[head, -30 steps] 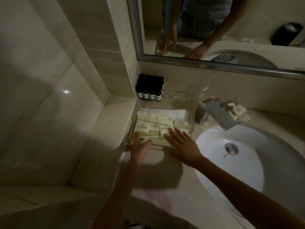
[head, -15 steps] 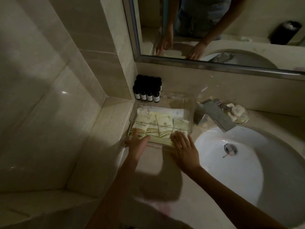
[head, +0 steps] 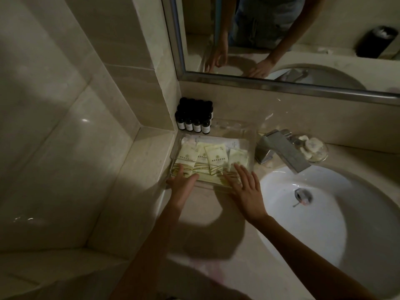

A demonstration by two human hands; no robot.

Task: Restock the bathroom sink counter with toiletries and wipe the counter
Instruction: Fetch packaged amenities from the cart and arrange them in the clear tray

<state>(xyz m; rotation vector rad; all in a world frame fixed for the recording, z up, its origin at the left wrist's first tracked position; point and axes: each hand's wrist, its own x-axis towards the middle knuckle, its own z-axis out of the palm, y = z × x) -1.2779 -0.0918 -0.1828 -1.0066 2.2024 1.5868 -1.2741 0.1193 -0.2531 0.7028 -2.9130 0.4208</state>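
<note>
Your left fingers [head: 180,169] lie straight and close together across the near rim. Their tips rest on the nearest packet, and the thumb points out toward three o'clock. Your right fingers [head: 238,173] are spread flat on the packets at the tray's five o'clock corner. Neither the left hand [head: 184,184] nor the right hand [head: 246,189] pinches anything; both simply press.

Under them, the pale yellow-green paper toiletry packets [head: 213,155] lie fanned in the clear rectangular plastic tray [head: 252,148]. The tray sits on the beige stone counter [head: 205,215], at nine o'clock of the round white basin [head: 324,224].

Since a second ago the tray has slid a little toward twelve o'clock, nearer the small dark bottles with white labels [head: 194,121] standing in the corner. Your right hand has also shifted toward the tray's right corner. From this I judge you are squaring the restocked tray into place, so the stocking is nearly done and the wiping is likely still to come.
</note>
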